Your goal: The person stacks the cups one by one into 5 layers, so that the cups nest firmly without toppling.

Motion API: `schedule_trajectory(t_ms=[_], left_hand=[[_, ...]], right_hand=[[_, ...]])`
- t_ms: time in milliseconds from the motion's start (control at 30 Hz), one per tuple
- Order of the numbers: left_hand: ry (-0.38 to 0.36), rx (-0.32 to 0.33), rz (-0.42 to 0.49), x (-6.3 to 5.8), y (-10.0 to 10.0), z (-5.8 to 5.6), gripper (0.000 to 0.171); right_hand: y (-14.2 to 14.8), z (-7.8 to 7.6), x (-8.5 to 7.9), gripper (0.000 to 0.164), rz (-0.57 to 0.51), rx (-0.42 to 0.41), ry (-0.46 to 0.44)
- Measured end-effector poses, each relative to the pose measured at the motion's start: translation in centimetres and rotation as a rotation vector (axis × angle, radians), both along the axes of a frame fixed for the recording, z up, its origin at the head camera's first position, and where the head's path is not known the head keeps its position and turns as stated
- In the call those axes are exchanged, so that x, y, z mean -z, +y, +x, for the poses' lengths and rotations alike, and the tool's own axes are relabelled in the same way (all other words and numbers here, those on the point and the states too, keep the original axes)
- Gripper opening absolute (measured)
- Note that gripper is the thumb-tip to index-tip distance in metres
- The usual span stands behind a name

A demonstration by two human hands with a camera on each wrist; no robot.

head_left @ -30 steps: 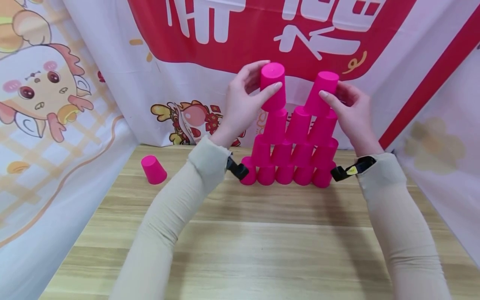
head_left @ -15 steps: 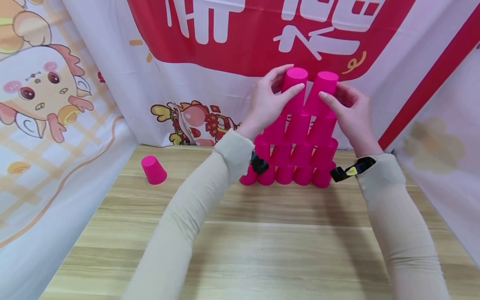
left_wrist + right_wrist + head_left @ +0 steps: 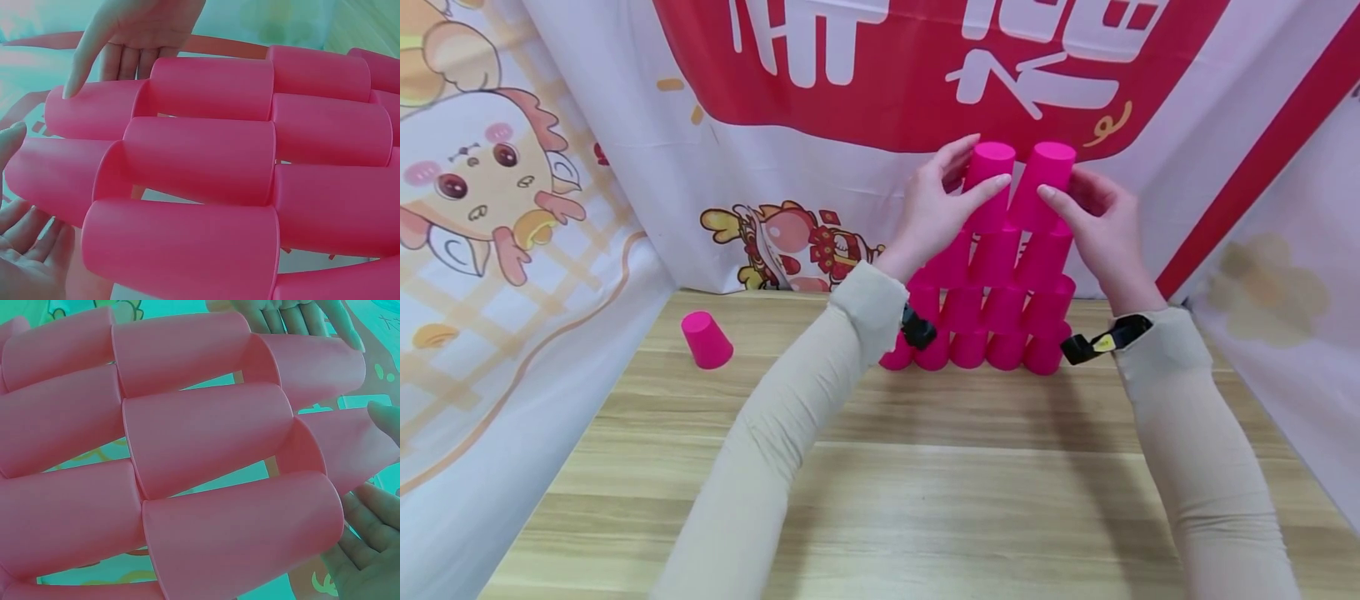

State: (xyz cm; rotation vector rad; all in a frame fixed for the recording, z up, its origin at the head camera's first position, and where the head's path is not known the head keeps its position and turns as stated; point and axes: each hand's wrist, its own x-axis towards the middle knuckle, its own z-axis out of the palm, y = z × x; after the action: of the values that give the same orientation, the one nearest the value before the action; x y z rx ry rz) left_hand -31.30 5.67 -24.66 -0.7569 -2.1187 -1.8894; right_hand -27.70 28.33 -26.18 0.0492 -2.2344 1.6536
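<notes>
Pink cups stand upside down in a stepped stack (image 3: 996, 308) at the back of the table. In its top row, my left hand (image 3: 931, 207) holds the left cup (image 3: 991, 208) between thumb and fingers. The right cup (image 3: 1030, 204) beside it is held likewise by my right hand (image 3: 1107, 218). Both wrist views show these cups with their rims over the row of cups beneath. In the left wrist view, the left thumb lies against its cup (image 3: 59, 172). Fingers of the right hand (image 3: 369, 550) sit under and beside its cup (image 3: 350, 444) in the right wrist view.
One more pink cup (image 3: 707, 340) stands upside down on the wooden table (image 3: 880, 500), left of the stack. Printed cloth (image 3: 760, 158) hangs close behind the stack, and more cloth walls the left and right sides.
My left hand has carried its cup rightward and down onto the top row, beside the right cup. The right hand has stayed on its cup. Over the last half second little has moved.
</notes>
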Motion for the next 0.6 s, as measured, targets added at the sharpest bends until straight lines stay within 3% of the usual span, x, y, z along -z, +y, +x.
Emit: schedule_trajectory(t_ms=[233,433,600], left_hand=[[-0.024,-0.054,0.06,-0.3,-2.1,1.5,0.071],[0.03,-0.112,0.057,-0.8,-5.7,4.6,0.065],[0.08,-0.164,0.044,0.1,-8.6,5.9,0.062]], right_hand=[[0.2,0.2,-0.1,0.066,-0.015,0.001,-0.018],[0.4,0.9,-0.3,0.064,-0.061,-0.006,0.0],[0.7,2.2,-0.4,0.06,-0.121,-0.009,0.057]])
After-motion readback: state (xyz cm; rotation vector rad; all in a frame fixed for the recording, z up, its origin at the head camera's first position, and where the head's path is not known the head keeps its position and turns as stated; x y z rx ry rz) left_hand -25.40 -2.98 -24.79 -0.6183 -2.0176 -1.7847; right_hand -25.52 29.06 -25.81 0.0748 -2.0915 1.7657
